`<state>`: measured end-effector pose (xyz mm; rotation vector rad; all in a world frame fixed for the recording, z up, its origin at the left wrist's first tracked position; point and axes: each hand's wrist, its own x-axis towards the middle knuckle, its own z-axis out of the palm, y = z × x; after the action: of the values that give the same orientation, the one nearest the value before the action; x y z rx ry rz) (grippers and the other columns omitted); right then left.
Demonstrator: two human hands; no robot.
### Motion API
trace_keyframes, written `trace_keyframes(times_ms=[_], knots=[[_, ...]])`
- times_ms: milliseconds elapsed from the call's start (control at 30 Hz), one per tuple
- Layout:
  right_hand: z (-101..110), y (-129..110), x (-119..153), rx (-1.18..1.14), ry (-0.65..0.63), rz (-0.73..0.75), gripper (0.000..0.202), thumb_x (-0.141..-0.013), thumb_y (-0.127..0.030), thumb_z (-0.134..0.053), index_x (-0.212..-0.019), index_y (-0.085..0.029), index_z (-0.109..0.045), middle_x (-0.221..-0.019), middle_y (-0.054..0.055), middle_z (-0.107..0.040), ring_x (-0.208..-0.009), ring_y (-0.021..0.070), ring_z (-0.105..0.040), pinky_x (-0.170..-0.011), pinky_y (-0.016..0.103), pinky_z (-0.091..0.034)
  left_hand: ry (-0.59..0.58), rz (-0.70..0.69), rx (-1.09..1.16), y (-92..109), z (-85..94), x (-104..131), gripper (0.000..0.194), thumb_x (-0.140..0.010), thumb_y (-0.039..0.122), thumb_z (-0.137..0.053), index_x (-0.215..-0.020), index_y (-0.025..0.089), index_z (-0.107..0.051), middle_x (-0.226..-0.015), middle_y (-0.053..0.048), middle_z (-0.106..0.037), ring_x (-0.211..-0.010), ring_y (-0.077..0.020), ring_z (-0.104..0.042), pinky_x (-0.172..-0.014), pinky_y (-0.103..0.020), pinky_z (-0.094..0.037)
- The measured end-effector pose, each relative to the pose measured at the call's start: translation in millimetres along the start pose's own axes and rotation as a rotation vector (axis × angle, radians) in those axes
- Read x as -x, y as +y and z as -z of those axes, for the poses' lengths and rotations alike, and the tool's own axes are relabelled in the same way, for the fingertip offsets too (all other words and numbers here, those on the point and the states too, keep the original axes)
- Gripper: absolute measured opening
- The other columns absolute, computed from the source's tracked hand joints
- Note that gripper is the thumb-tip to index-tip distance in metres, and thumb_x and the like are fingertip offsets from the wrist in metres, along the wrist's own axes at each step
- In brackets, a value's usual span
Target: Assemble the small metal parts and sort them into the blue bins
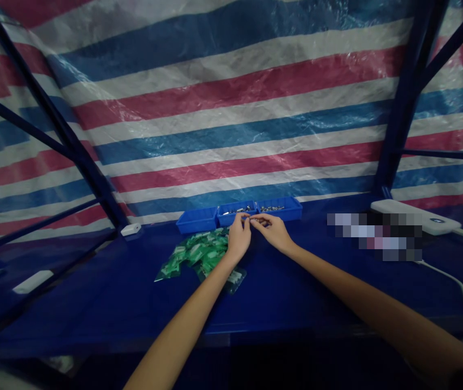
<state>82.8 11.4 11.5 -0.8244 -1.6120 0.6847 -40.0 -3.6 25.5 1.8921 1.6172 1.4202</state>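
Observation:
My left hand (239, 237) and my right hand (272, 231) meet at the fingertips just in front of the blue bins. Both are pinched closed; whatever is between the fingers is too small to make out. Small metal parts lie in the middle blue bin (225, 219) and in the right blue bin (293, 212). The left blue bin (197, 221) shows no parts inside. Green and clear plastic packets (199, 252) are heaped beside and partly behind my left hand and forearm.
On the blue table (296, 292), a white power bank (418, 215) with a cable sits at the right, beside a blurred-out object. A small white device (131, 229) is at the left. Blue metal posts and a striped sheet (231, 119) stand behind.

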Motion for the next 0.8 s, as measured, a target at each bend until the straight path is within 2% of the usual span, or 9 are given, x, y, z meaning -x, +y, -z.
trace_keyframes(times_ms=[133, 300, 467, 567, 700, 800], knots=[[-1, 1, 0, -0.063, 0.003, 0.007, 0.026, -0.077, -0.034, -0.056, -0.091, -0.016, -0.068, -0.079, 0.006, -0.069, -0.069, 0.016, -0.062, -0.065, 0.027, -0.048, -0.033, 0.032, 0.097, 2, -3.2, 1, 0.014, -0.084, 0.016, -0.043, -0.093, 0.018, -0.054, -0.069, 0.0, -0.058, -0.068, -0.0136, -0.057, -0.068, -0.026, -0.042], [-3, 5, -1, -0.095, 0.027, 0.002, 0.022, -0.078, -0.034, -0.055, -0.088, -0.017, -0.065, -0.082, 0.005, -0.067, -0.073, 0.0154, -0.061, -0.07, 0.028, -0.047, 0.053, 0.09, 0.18, -1, -3.1, -3, 0.016, -0.083, 0.023, -0.048, -0.097, 0.017, -0.054, -0.06, 0.004, -0.051, -0.058, -0.0113, -0.053, -0.06, -0.023, -0.04], [-8, 10, -1, -0.142, -0.056, 0.023, 0.015, -0.073, -0.03, -0.06, -0.079, -0.017, -0.06, -0.078, 0.003, -0.063, -0.069, 0.0133, -0.058, -0.069, 0.028, -0.046, 0.036, 0.02, 0.157, -1, 6.1, -11, 0.022, -0.081, 0.026, -0.052, -0.1, 0.017, -0.054, -0.066, 0.002, -0.056, -0.061, -0.011, -0.054, -0.06, -0.022, -0.041], [-9, 12, 0, -0.117, -0.084, 0.015, 0.015, -0.071, -0.03, -0.061, -0.077, -0.017, -0.059, -0.077, 0.002, -0.062, -0.065, 0.0123, -0.056, -0.067, 0.027, -0.045, -0.014, -0.044, -0.095, 2, 17.1, -11, 0.022, -0.084, 0.03, -0.049, -0.102, 0.019, -0.055, -0.075, -0.001, -0.062, -0.07, -0.0144, -0.058, -0.068, -0.027, -0.042], [-6, 16, -2, -0.12, 0.002, -0.035, 0.018, -0.072, -0.032, -0.06, -0.082, -0.016, -0.06, -0.074, 0.003, -0.062, -0.068, 0.014, -0.058, -0.065, 0.027, -0.045, -0.075, -0.065, -0.683, -2, 28.5, -6, 0.023, -0.085, 0.026, -0.045, -0.101, 0.016, -0.059, -0.101, -0.011, -0.063, -0.099, -0.026, -0.055, -0.086, -0.042, -0.035], [-2, 20, -4, -0.095, 0.042, -0.093, 0.021, -0.073, -0.033, -0.058, -0.085, -0.016, -0.062, -0.07, 0.002, -0.062, -0.065, 0.0144, -0.058, -0.064, 0.028, -0.046, -0.212, -0.042, -0.934, -9, 28.9, 0, 0.025, -0.083, 0.023, -0.048, -0.101, 0.01, -0.059, -0.106, -0.016, -0.061, -0.104, -0.0304, -0.052, -0.089, -0.045, -0.032]])
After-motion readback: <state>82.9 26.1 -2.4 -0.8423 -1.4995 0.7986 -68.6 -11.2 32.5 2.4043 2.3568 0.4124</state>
